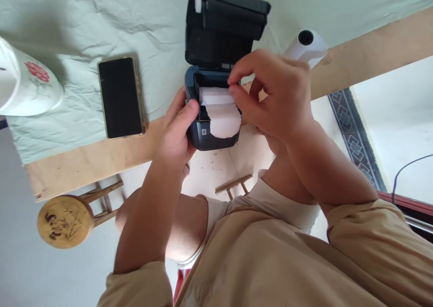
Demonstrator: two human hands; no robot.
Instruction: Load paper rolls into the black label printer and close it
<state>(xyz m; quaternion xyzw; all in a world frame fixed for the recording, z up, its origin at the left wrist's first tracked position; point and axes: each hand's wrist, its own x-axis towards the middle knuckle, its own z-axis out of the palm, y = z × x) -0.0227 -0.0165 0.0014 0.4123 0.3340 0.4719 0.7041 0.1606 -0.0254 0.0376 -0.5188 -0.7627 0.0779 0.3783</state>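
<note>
A small dark blue-grey label printer (203,138) stands at the table's near edge with its black lid (225,25) flipped up. A white paper roll (219,113) sits in its bay, with the loose end curling over the front. My left hand (177,133) grips the printer's left side, thumb on the top edge. My right hand (274,95) reaches over from the right and pinches the paper with thumb and fingertips at the top of the roll.
A black phone (120,97) lies face up to the left on the pale green cloth (84,23). A white floral dish (23,84) is at far left. A spare paper roll (306,45) lies behind my right hand. A round wooden stool (66,221) stands below the table edge.
</note>
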